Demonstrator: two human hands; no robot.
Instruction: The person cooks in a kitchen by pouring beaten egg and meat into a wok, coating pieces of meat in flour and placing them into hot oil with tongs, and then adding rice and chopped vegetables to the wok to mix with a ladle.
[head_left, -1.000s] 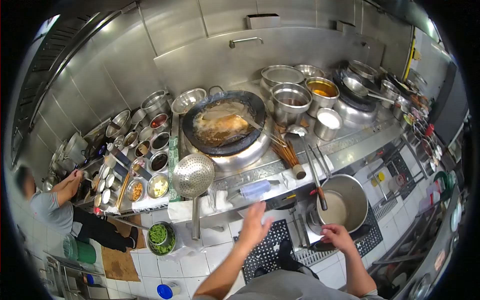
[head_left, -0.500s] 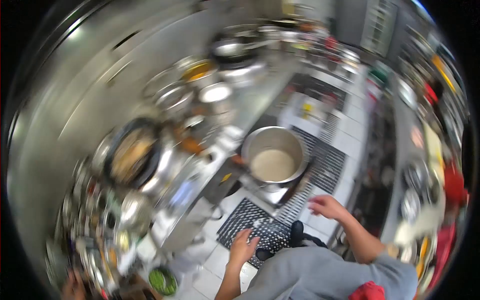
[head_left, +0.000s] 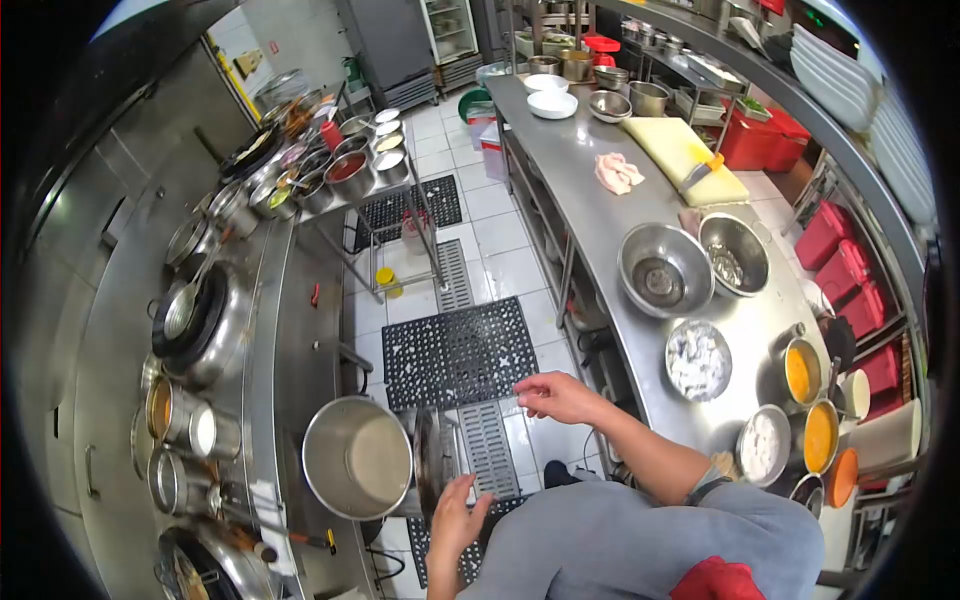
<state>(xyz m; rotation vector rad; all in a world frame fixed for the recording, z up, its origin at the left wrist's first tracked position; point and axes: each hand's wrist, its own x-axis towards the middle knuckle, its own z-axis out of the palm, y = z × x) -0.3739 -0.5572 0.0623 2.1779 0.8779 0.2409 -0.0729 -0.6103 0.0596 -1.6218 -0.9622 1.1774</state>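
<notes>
My left hand (head_left: 458, 520) is just right of a large deep steel pot (head_left: 328, 440), its fingers apart and holding nothing. The pot's inside is bare except for a pale patch at the bottom that I cannot make out. Between hand and pot stands a dark, narrow upright edge (head_left: 428, 460), partly hidden. My right hand (head_left: 555, 395) hangs over the aisle in front of my body, fingers loosely bent and nothing in them. Below it lies a black perforated floor mat (head_left: 460, 345). Neither hand touches any object.
On the right, a steel worktable (head_left: 590, 210) carries steel bowls (head_left: 665, 270), raw pale meat (head_left: 618, 173) and a yellow cutting board (head_left: 670, 150) with a knife (head_left: 703, 172). The left cooking range holds a wok (head_left: 205, 320) and several pots. A floor drain (head_left: 487, 450) runs along the aisle.
My view has swung right, so the worktable now shows fully and the pot sits farther left. Another person's hand at the lower left has left the view. My hands stay free.
</notes>
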